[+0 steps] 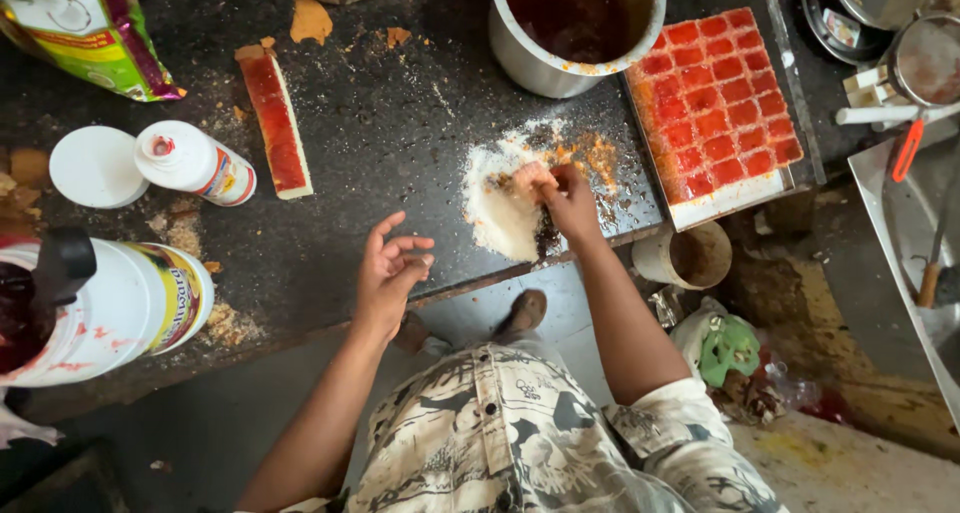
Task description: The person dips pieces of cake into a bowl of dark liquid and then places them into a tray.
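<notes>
Counter: dark stone slab [380,143], crumb-strewn.
Right hand [570,201]: fingers closed on a small sweet piece [528,179], pressing it into white powder [500,208], at 6 o'clock of the steel pot [560,43].
Left hand [388,273]: open, empty, at 8 o'clock of the powder.
Tray [730,198]: red cut squares, at 3 o'clock.

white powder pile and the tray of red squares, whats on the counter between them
In the head view, a scatter of orange crumbs lies on the dark counter between the white powder pile and the tray of red squares.

Surface [400,143] black, speckled. Beside steel pot [540,63]: tray [735,198] white, red grid squares [720,103]. Powder pile [500,213] white, orange-flecked. Shirt [500,433] cream, dark print. Bottle [190,161] white.
</notes>
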